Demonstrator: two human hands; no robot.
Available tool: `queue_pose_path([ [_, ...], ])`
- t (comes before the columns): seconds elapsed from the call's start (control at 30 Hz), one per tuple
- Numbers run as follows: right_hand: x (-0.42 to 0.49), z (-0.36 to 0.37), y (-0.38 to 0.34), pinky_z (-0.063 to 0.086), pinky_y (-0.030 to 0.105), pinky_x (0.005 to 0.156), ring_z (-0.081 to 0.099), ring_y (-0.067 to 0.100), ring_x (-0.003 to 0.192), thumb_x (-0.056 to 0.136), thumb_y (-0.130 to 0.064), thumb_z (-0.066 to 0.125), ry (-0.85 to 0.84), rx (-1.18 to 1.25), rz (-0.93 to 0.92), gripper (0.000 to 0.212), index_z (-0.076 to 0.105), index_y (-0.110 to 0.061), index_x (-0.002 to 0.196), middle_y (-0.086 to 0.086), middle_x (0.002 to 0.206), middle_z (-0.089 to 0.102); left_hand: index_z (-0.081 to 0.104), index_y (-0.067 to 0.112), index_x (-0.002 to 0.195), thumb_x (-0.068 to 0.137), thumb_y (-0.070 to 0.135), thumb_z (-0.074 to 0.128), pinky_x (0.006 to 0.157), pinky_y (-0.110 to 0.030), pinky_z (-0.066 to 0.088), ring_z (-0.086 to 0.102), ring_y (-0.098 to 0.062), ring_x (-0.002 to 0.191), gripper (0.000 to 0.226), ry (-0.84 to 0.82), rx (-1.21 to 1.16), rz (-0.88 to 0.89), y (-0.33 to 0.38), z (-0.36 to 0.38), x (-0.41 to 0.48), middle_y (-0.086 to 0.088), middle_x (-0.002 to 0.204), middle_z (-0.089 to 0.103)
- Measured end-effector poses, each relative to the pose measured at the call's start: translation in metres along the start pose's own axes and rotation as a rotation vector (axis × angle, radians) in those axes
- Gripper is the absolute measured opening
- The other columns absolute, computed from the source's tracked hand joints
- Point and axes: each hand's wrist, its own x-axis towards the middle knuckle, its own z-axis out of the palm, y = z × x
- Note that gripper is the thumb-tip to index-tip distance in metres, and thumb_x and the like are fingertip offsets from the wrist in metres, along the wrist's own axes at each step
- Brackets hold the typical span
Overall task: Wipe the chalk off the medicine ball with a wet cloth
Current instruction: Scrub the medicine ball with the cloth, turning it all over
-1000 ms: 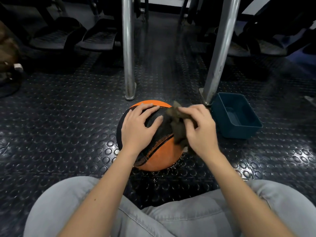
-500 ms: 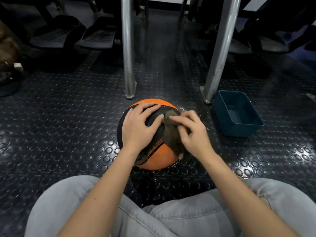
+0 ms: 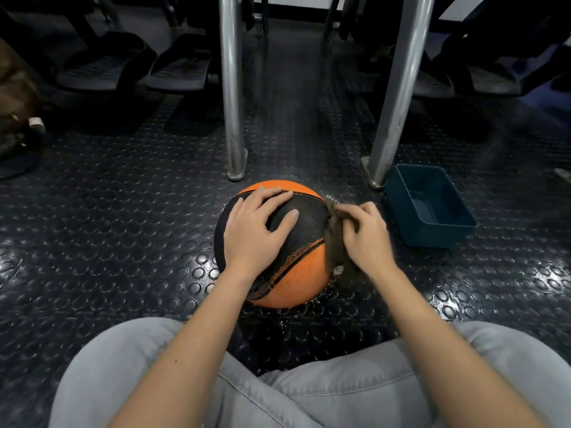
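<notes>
An orange and black medicine ball (image 3: 296, 273) sits on the studded floor just in front of my knees. My left hand (image 3: 253, 230) lies spread on its top left side, fingers straight, steadying it. My right hand (image 3: 364, 239) grips a dark brown wet cloth (image 3: 333, 242) and presses it against the ball's right side. The cloth hangs down along the ball's edge, blurred by motion. Small water drops speckle the floor around the ball.
A teal plastic tub (image 3: 429, 208) stands on the floor to the right of the ball. Two metal legs (image 3: 231, 88) (image 3: 398, 88) rise just behind the ball. Machine foot pedals (image 3: 133, 69) lie at the back left. My grey-trousered knees fill the bottom.
My right hand slid the cloth from the ball's right side in over its top middle, then back out to the right edge. My left hand stayed put on the ball.
</notes>
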Motion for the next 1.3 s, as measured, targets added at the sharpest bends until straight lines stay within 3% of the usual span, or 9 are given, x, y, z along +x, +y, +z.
queue_pose_path([
  [0.1,0.007,-0.009,-0.006,0.036,0.019,0.077,0.054,0.021,0.096,0.089,-0.004,0.052,0.104,-0.002,0.049,0.032,0.067,-0.018,0.113,0.001,0.099,0.048,0.065,0.032,0.117,0.086,0.056,0.043,0.112,-0.032,0.020,0.040,0.002,0.123,0.045,0.014,-0.018,-0.004,-0.002,-0.001,-0.001,0.018,0.126,0.056],
  [0.27,-0.010,0.003,-0.038,0.043,0.018,0.078,0.049,0.010,0.090,0.088,-0.004,0.051,0.122,0.138,-0.320,0.030,0.067,-0.013,0.112,0.002,0.097,0.048,0.066,0.031,0.117,0.086,0.055,0.043,0.112,-0.036,0.026,0.045,-0.004,0.123,0.045,0.009,-0.003,-0.008,-0.003,-0.001,0.000,0.016,0.124,0.058],
  [0.47,0.014,-0.012,-0.003,0.034,0.023,0.076,0.052,0.023,0.100,0.093,-0.008,0.048,0.060,-0.096,0.140,0.033,0.061,-0.020,0.121,0.004,0.107,0.046,0.065,0.033,0.117,0.085,0.056,0.045,0.112,-0.025,0.016,0.041,-0.003,0.129,0.045,-0.019,-0.019,0.014,0.000,-0.002,-0.002,0.018,0.127,0.057],
  [0.63,-0.006,0.002,-0.043,0.040,0.020,0.081,0.052,0.011,0.091,0.086,-0.002,0.052,0.111,0.120,-0.289,0.030,0.067,-0.014,0.110,0.004,0.098,0.054,0.068,0.030,0.114,0.084,0.054,0.048,0.110,-0.022,0.019,0.039,0.008,0.122,0.043,-0.026,-0.059,0.038,-0.007,-0.004,0.000,0.024,0.121,0.055],
  [0.83,0.015,-0.015,0.004,0.035,0.018,0.077,0.054,0.023,0.100,0.090,-0.004,0.052,0.085,-0.025,0.109,0.030,0.066,-0.019,0.113,0.002,0.100,0.049,0.066,0.035,0.111,0.080,0.050,0.059,0.112,-0.032,0.029,0.045,0.001,0.125,0.035,-0.059,-0.171,0.076,-0.013,-0.009,0.002,0.022,0.120,0.058],
  [0.93,0.010,-0.020,-0.030,0.036,0.006,0.079,0.054,0.010,0.093,0.086,-0.001,0.052,0.247,0.191,-0.105,0.030,0.068,-0.016,0.108,0.003,0.098,0.057,0.065,0.036,0.109,0.077,0.049,0.062,0.110,-0.032,0.033,0.050,-0.005,0.123,0.034,-0.102,-0.245,0.078,-0.017,-0.012,0.008,0.021,0.118,0.060],
  [1.03,-0.015,0.005,-0.043,0.045,0.022,0.079,0.052,0.009,0.090,0.084,-0.006,0.050,0.140,0.175,-0.305,0.030,0.069,-0.013,0.106,0.005,0.096,0.055,0.065,0.036,0.108,0.077,0.048,0.062,0.110,-0.036,0.034,0.051,-0.005,0.123,0.034,-0.143,-0.279,0.073,-0.018,-0.012,0.013,0.022,0.116,0.059],
  [1.2,0.003,-0.002,0.003,0.040,0.029,0.072,0.055,0.025,0.096,0.091,-0.008,0.049,0.060,-0.084,0.115,0.031,0.065,-0.022,0.114,0.006,0.107,0.049,0.065,0.038,0.106,0.075,0.051,0.061,0.112,-0.034,0.031,0.047,0.006,0.122,0.034,-0.147,-0.299,0.029,-0.019,-0.014,0.015,0.024,0.116,0.059],
  [1.3,0.010,-0.016,-0.012,0.032,0.013,0.069,0.052,0.015,0.092,0.090,-0.004,0.052,0.263,0.079,0.043,0.031,0.065,-0.018,0.114,0.002,0.100,0.048,0.064,0.043,0.100,0.073,0.053,0.060,0.103,-0.017,0.033,0.047,0.013,0.115,0.029,-0.136,-0.312,-0.010,-0.022,-0.018,0.016,0.029,0.114,0.057],
])
